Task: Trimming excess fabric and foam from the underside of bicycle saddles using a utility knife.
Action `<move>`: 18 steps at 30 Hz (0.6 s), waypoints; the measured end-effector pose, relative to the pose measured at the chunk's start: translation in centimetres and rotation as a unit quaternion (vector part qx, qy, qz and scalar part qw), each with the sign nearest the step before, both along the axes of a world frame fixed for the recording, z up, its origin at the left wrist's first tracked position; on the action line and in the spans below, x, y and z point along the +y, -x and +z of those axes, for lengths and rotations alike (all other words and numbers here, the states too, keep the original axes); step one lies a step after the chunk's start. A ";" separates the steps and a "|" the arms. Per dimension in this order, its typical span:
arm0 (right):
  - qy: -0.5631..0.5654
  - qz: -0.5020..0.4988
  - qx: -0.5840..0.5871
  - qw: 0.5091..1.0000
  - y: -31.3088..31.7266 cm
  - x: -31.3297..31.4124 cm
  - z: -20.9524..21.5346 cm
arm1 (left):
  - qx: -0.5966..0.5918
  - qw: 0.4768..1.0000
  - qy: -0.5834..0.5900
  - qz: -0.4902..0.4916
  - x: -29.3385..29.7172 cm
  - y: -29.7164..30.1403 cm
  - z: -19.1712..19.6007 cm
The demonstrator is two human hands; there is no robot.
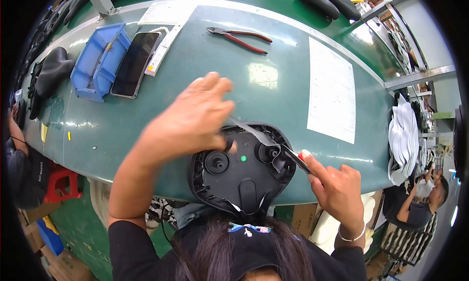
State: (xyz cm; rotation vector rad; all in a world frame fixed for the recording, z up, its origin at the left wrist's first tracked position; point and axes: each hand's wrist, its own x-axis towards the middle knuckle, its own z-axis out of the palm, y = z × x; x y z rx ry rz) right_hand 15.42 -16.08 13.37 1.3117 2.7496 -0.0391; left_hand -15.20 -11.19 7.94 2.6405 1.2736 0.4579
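The left hand [188, 119] covers the upper left part of the black moulded shell [243, 168], so what its fingertips pinch is hard to make out; a thin strip [254, 132] runs from under it toward the small blade tool [295, 159]. The right hand [337, 190] is closed on that tool at the shell's right edge. The shell lies at the near rim of the green bench [273, 85], lower centre of the frame, partly overhanging. Open bench stretches above it toward the red-handled pliers [240, 38], paper sheet [332, 90], phone [135, 63] and blue bin [97, 61].
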 end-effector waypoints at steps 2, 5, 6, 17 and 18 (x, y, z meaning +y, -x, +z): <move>0.031 -0.005 0.053 0.998 -0.8 0.5 -0.9 | 0.000 0.998 0.067 0.012 0.6 -3.3 0.2; 0.030 -0.006 0.102 0.994 -1.4 -0.5 -2.6 | -0.327 0.855 0.349 -0.202 1.7 -5.8 -0.1; 0.000 -0.013 0.089 0.996 -1.7 -1.3 -3.0 | -0.323 0.827 0.448 -0.107 2.2 -6.5 1.2; 0.251 -0.230 0.344 0.875 -1.2 -7.3 -4.5 | -0.682 0.713 -0.110 0.124 1.2 -0.5 2.3; 0.301 -0.243 0.373 0.843 -1.6 -7.2 -4.4 | -0.554 0.805 -0.030 0.210 0.6 -2.1 2.0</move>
